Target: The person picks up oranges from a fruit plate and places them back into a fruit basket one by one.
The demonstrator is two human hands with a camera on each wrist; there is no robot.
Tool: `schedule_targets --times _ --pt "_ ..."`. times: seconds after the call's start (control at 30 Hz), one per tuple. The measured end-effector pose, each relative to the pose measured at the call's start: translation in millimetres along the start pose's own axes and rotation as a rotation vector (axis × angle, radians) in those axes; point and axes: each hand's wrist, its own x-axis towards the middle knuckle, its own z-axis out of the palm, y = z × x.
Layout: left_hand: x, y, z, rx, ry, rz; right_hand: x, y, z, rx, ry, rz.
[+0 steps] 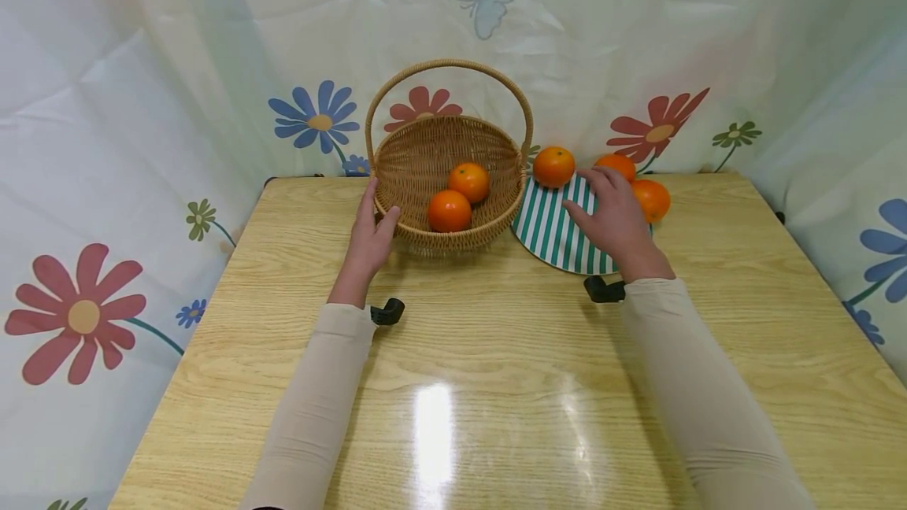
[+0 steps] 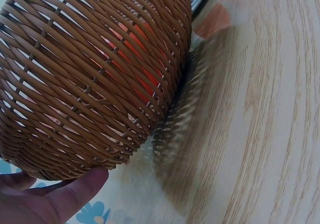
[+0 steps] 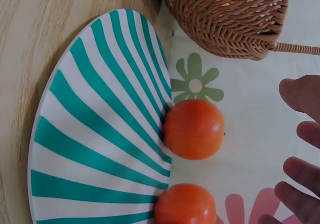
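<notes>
A wicker basket with a tall hoop handle stands at the back of the table, two oranges inside it. My left hand rests against the basket's left side, its fingers fairly straight; in the left wrist view the thumb touches the weave. Over a round green-and-white striped mat, my right hand hovers with fingers spread and holds nothing. One orange sits at the mat's back left, just ahead of the fingertips. Two more oranges lie behind and right of this hand, partly hidden by it.
The light wooden table runs back to a hanging cloth printed with flowers, close behind the basket and fruit. Cloth also hangs along both sides. Small black wrist mounts stick out inward from the sleeves.
</notes>
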Motion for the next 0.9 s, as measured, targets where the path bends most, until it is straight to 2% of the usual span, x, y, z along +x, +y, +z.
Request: schedule_targets --times 0.27,0.67,0.9 --pt "14.0 -32.1 4.0 0.019 0.031 0.026 0 6 0 -0.016 -0.015 0.018" --pt "14.9 -33.2 4.7 0.005 0.042 0.034 1 12 -4 -0.039 -0.056 0.078" --pt "17.0 -34.3 4.5 -0.001 0.036 0.038 2 18 -5 -0.043 -0.038 0.073"
